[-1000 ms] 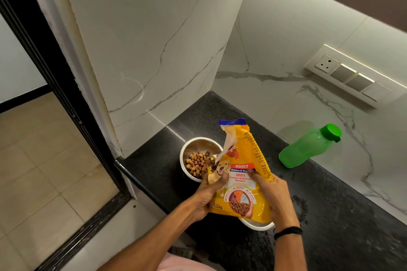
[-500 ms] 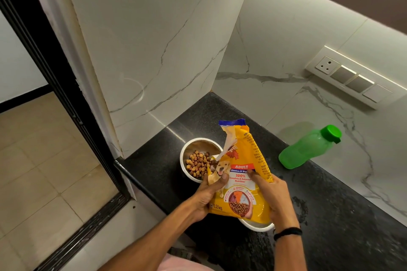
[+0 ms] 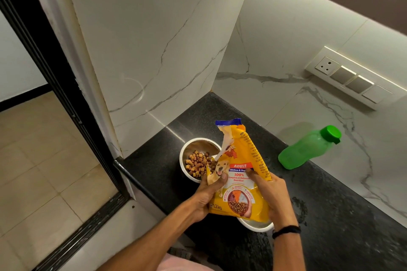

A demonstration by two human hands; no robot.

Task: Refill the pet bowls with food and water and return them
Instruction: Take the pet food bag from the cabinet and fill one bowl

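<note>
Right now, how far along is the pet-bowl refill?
Done: the far steel bowl holds kibble. In hand: the left hand and right hand grip the yellow dog food bag, upright above the near bowl, whose contents are hidden. To do: water, since the green bottle sits capped and untouched, and carrying both bowls back.

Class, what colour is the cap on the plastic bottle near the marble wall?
The round cap is green, matching the translucent green plastic bottle; head view.

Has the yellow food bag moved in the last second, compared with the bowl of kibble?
No. The food bag still covers the right rim of the kibble bowl, gripped by the left hand and right hand.
</note>
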